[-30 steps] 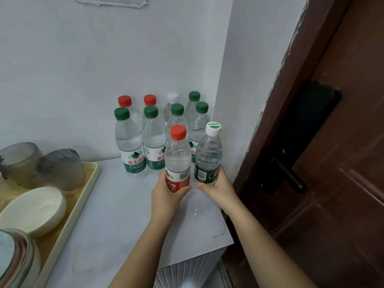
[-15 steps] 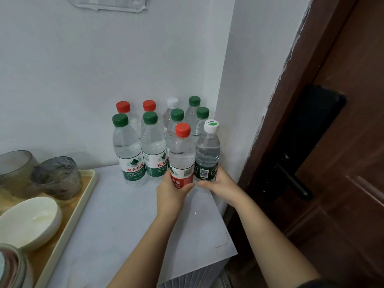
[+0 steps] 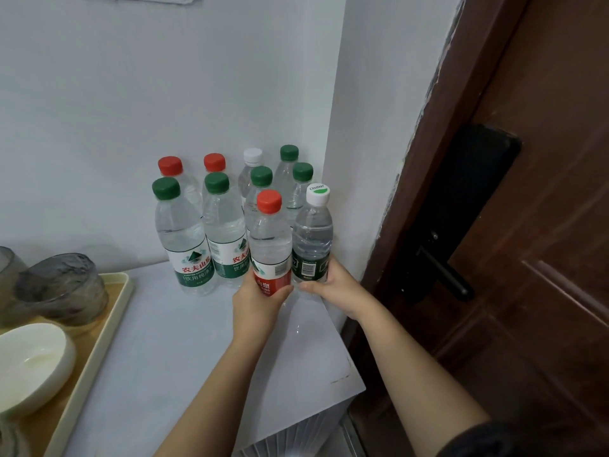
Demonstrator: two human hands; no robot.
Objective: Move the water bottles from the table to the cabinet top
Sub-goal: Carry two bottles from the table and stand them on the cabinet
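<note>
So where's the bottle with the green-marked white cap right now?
Head view, right of centre: the green-marked white-capped bottle is gripped low by the right hand, beside the front red-capped bottle in the left hand.

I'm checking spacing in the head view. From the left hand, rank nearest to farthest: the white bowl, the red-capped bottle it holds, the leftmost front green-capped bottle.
1. Red-capped bottle, gripped by the left hand.
2. Leftmost front green-capped bottle, to its left.
3. White bowl, on the tray, far left.

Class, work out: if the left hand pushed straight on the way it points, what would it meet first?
Probably the green-capped bottle directly behind the red-capped bottle that the left hand grips; the gap between them is hard to judge.
</note>
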